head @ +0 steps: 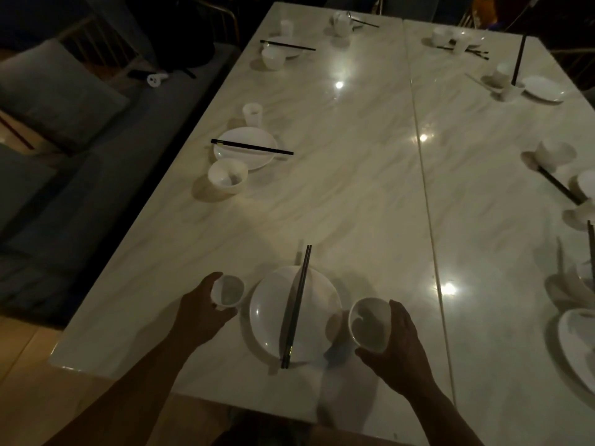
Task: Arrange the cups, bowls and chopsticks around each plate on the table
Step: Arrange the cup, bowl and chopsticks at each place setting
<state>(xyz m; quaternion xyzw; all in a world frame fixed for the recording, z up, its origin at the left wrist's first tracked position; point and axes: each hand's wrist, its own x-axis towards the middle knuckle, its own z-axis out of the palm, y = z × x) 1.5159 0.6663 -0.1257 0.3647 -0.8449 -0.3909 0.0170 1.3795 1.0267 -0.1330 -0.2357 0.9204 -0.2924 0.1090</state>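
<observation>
A white plate lies near the table's front edge with a pair of dark chopsticks laid across it. To the plate's left, my left hand grips a small white cup. On the plate's right, my right hand holds a white bowl, tilted toward me. Whether the bowl touches the table is unclear.
Along the left edge of the marble table sit two more settings: a plate with chopsticks, bowl and cup, and a farther one. Scattered bowls, cups, chopsticks and plates crowd the right side. A cushioned bench runs along the left.
</observation>
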